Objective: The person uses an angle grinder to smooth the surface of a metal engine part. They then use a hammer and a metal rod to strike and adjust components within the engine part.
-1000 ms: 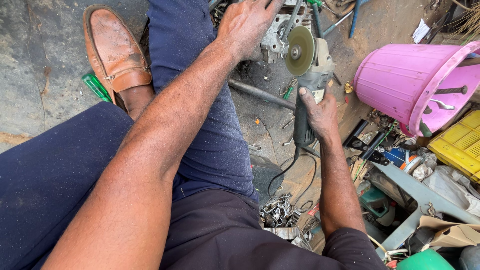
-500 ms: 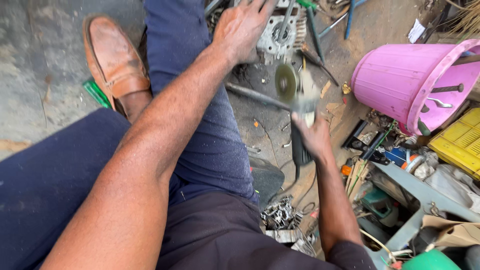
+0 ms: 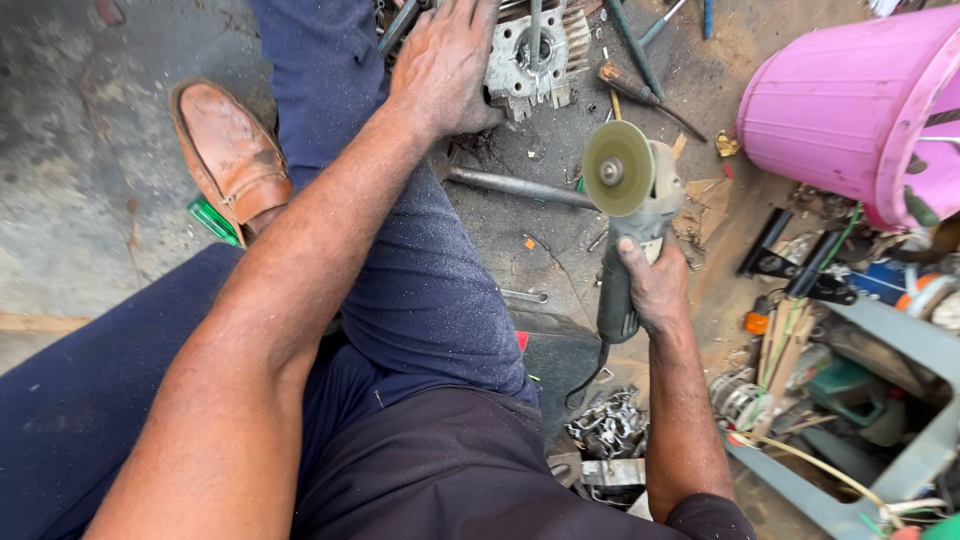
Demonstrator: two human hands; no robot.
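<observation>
We see the right hand (image 3: 655,285) closed around the grey body of an angle grinder (image 3: 625,215), with its round disc (image 3: 617,167) facing up to us and held above the dirty floor (image 3: 90,180), not touching anything. Compared with half a second ago, the grinder is now lower and more to the right, further away from the finned metal engine part (image 3: 530,50), and the picture is sharper, without the blur on the disc. The left hand (image 3: 445,65) stays pressed flat on the left side of this engine part, fingers spread, near the top edge of the floor area; it grips nothing that we can see, it only rests on it. A metal rod (image 3: 520,187) lies on the floor between the engine part and the grinder. The brown leather shoe (image 3: 228,155) is at the left, beside the leg in blue trousers (image 3: 400,250). The pink plastic bucket (image 3: 850,100) lies on its side at the upper right, well apart from both hands, with mixed scrap under it.
</observation>
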